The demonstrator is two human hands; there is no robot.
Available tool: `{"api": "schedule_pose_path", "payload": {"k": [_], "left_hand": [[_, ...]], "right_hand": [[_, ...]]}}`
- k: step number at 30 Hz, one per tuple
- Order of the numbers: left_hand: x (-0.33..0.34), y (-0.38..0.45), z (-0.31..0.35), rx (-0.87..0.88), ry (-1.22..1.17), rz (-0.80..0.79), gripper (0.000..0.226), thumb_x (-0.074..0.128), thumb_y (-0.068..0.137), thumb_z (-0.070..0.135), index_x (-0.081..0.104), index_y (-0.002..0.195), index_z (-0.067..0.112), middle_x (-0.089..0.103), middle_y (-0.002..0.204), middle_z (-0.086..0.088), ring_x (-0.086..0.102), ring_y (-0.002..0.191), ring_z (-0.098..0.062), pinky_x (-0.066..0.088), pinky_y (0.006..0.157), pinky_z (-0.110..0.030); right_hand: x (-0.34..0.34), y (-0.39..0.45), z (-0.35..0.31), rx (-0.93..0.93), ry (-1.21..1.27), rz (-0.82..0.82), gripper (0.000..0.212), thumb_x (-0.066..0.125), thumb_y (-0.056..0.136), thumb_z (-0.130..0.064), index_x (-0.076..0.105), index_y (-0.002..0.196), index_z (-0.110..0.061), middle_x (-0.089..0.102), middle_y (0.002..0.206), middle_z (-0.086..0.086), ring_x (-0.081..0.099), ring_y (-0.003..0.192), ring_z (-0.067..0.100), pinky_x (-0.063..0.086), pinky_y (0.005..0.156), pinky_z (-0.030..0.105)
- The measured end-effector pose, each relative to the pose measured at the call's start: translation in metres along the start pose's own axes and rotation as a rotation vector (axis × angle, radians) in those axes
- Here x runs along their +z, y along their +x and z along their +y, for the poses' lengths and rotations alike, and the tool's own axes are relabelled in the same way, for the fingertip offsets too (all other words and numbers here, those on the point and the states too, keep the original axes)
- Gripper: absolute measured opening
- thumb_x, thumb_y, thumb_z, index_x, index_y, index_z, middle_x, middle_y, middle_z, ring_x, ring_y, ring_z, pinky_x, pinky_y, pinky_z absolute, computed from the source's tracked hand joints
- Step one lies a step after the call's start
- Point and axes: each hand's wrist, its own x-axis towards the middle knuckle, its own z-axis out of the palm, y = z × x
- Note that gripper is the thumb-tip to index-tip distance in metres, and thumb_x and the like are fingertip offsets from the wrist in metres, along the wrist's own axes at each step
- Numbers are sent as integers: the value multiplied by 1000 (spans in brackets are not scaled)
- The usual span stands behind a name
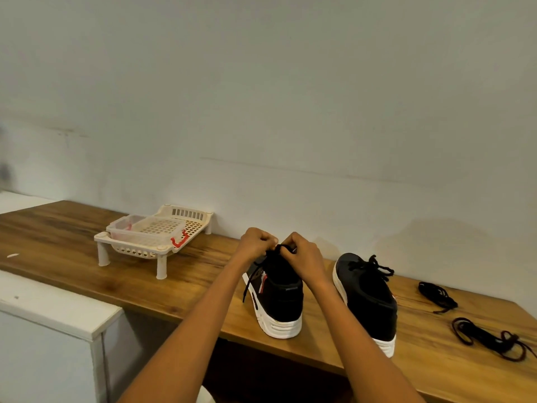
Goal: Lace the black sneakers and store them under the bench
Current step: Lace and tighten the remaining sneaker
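On the brown wooden worktop, the left black white-soled sneaker is steadied while its limp black lace is pinched by left hand and right hand, held together. Gripping near the tips is advised.

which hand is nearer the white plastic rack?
Left. The left hand pinches the lace at the left sneaker, on the side facing the white plastic rack. The right hand holds the same lace just beyond it, farther from the rack.
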Motion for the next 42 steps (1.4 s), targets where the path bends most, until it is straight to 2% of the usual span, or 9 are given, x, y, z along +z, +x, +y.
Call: {"api": "schedule_pose_path", "payload": {"k": [6, 12, 18, 23, 28, 31, 34, 39, 42], "left_hand": [[-5, 3, -2, -186, -80, -111, 28, 62, 91, 27, 60, 69, 9, 49, 58, -1, 40, 48, -9, 35, 45, -18], [-8, 1, -5, -176, -162, -143, 21, 61, 92, 18, 68, 105, 2, 68, 94, -11, 61, 70, -8, 50, 56, -11], [-2, 6, -11, -171, -305, 236, 26, 48, 99, 20, 63, 104, -1, 57, 97, -9, 52, 92, -18, 41, 76, -28], [-9, 7, -20, -270, -539, 291, 26, 36, 103, 27, 48, 114, 7, 60, 100, -9, 58, 64, -16, 46, 60, -27], [-20, -3, -17, -152, -74, -7, 57, 38, 90, 63, 39, 116, 12, 62, 87, -4, 60, 59, -14, 47, 48, -23], [-26, -10, -22, -112, 216, -213, 78, 41, 72, 80, 53, 101, 9, 64, 87, -7, 67, 72, -20, 53, 60, -29], [-31, -13, -33, -29, 458, -119, 70, 52, 80, 67, 46, 121, 10, 49, 111, -5, 55, 105, -24, 45, 79, -32], [-34, -18, -28, 149, 399, -88, 40, 59, 82, 57, 69, 90, 19, 64, 84, -3, 56, 72, -9, 43, 64, -26], [-25, -20, -22, 175, 421, -112, 29, 65, 85, 40, 72, 90, 13, 69, 86, -6, 61, 80, -18, 48, 75, -36]], "right_hand": [[0, 0, 3, -41, 9, -7, 11, 59, 89, -27, 60, 96, -18, 68, 93, -2, 56, 79, 10, 45, 67, 24], [1, 1, 6, -54, 36, -19, 9, 60, 89, -25, 61, 95, -20, 67, 93, -4, 58, 81, 11, 43, 62, 19], [0, 3, 5, -29, 82, -69, 8, 61, 90, -26, 60, 95, -19, 68, 97, -2, 57, 83, 12, 42, 63, 19], [0, 3, 8, -31, 120, -119, 15, 63, 89, -28, 61, 99, -17, 67, 98, -1, 59, 88, 14, 48, 72, 24], [0, 5, 10, -37, 122, -119, 20, 65, 88, -32, 65, 100, -16, 68, 98, -1, 61, 88, 13, 50, 77, 29], [0, 4, 9, -28, 135, -125, 22, 64, 88, -31, 67, 103, -15, 68, 100, -1, 61, 90, 12, 51, 79, 27], [1, 4, 7, -5, 145, -125, 23, 64, 88, -31, 68, 104, -15, 69, 102, 1, 62, 93, 13, 51, 79, 25], [2, 4, 6, 22, 156, -107, 20, 65, 87, -30, 69, 101, -16, 70, 99, 0, 62, 90, 12, 46, 69, 17], [3, 4, 6, 28, 149, -103, 22, 66, 87, -30, 69, 103, -15, 70, 100, 1, 60, 87, 10, 43, 65, 13]]}}
